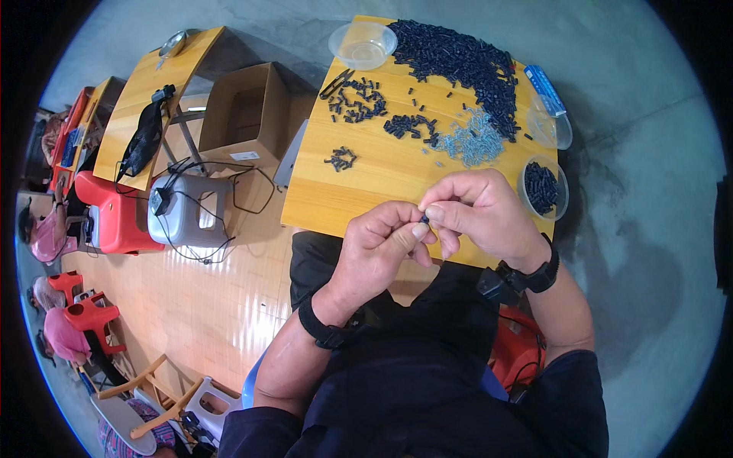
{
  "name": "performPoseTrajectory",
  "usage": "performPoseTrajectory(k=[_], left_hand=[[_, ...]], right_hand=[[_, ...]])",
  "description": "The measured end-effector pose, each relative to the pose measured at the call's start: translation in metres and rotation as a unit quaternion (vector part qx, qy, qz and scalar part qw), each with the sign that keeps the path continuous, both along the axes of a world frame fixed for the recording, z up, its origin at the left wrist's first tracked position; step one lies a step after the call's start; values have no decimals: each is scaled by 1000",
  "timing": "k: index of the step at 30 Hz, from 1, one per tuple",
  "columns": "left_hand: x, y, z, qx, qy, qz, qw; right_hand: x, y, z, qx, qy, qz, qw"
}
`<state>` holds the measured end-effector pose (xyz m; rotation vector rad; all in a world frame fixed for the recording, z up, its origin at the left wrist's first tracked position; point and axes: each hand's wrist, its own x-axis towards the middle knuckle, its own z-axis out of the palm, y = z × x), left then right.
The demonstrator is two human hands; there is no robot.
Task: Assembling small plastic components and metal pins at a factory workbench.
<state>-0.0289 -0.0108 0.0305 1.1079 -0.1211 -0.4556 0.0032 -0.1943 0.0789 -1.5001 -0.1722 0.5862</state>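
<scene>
My two hands meet above the near edge of the wooden table. Between the thumb and fingers of my left hand (374, 248) is a small black cylindrical piece (424, 219), mostly covered by the fingertips. My right hand (485, 214) is closed in a pinch right at that piece; whatever its fingertips grip is too small to make out. Beyond the hands lies a pile of small clear-bluish parts (472, 139). Loose black cylinders form a small group (341, 159), a larger group (357, 101) and a cluster (410, 126) beside the bluish pile.
A big heap of black pieces (450, 53) covers the table's far right. Clear round tubs (362, 46) stand at its edges, one holding black cylinders (541, 188). Dark tweezers (337, 84) and a blue box (544, 90) lie there. Left are a cardboard box (244, 114), stools and cables.
</scene>
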Motion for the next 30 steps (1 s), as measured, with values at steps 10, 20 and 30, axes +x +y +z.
performPoseTrajectory(k=[10, 20, 30], left_hand=[[1, 2, 4, 18, -7, -14, 1000], [7, 1, 13, 34, -52, 0, 998], [9, 4, 21, 42, -25, -7, 999]], right_hand=[[2, -1, -8, 81, 99, 3, 992], [-5, 8, -6, 170, 177, -88, 965], [2, 4, 4, 155, 194, -50, 968]])
